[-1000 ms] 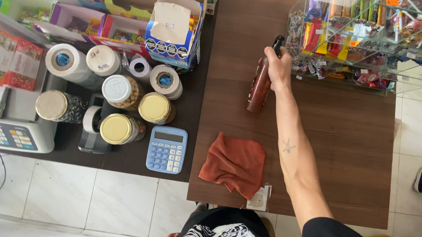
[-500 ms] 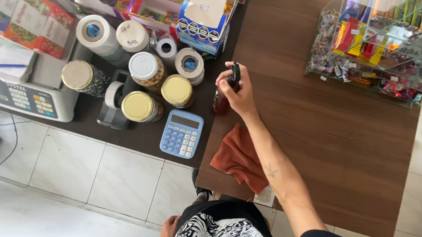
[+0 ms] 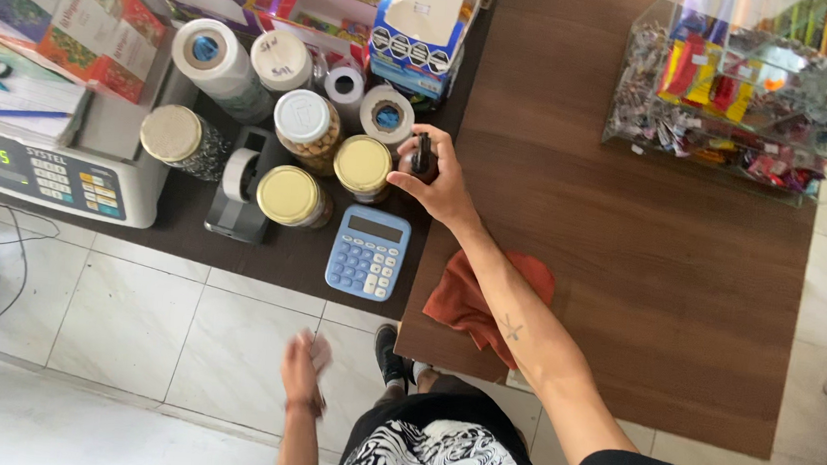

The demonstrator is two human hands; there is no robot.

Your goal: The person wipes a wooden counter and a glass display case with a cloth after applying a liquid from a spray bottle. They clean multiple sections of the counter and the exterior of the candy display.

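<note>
Head view, looking straight down. Right hand (image 3: pixel 442 181) closed around a dark spray bottle (image 3: pixel 423 157), fingers wrapped over its top; only the black nozzle head visible, the body hidden under the palm. Bottle at the left edge of the brown wooden counter (image 3: pixel 626 279), right where it meets the darker lower counter (image 3: pixel 284 252), touching or just beside a yellow-lidded jar (image 3: pixel 363 165). Right forearm stretched diagonally across the wood, passing over a rust-red cloth (image 3: pixel 472 301) lying crumpled near the counter's near edge.

Left hand (image 3: pixel 305 362) down low over the white tiled floor (image 3: pixel 131 328), well apart from the counters, blurred; fingers seemingly loose and holding nothing, though too smeared to tell for sure.

On the darker counter: a blue calculator (image 3: pixel 368 252) just below the jar, a second yellow-lidded jar (image 3: pixel 290 195) beside it, a white-lidded jar of nuts (image 3: pixel 302 120), a black tape dispenser (image 3: pixel 240 189), rolls of white tape (image 3: pixel 206 54), and a weighing scale (image 3: pixel 54 170) at far left. Open blue-and-white carton (image 3: pixel 425 22) behind the bottle. Clear display case of wrapped sweets (image 3: pixel 729 100) on the far right of the wooden top.
</note>
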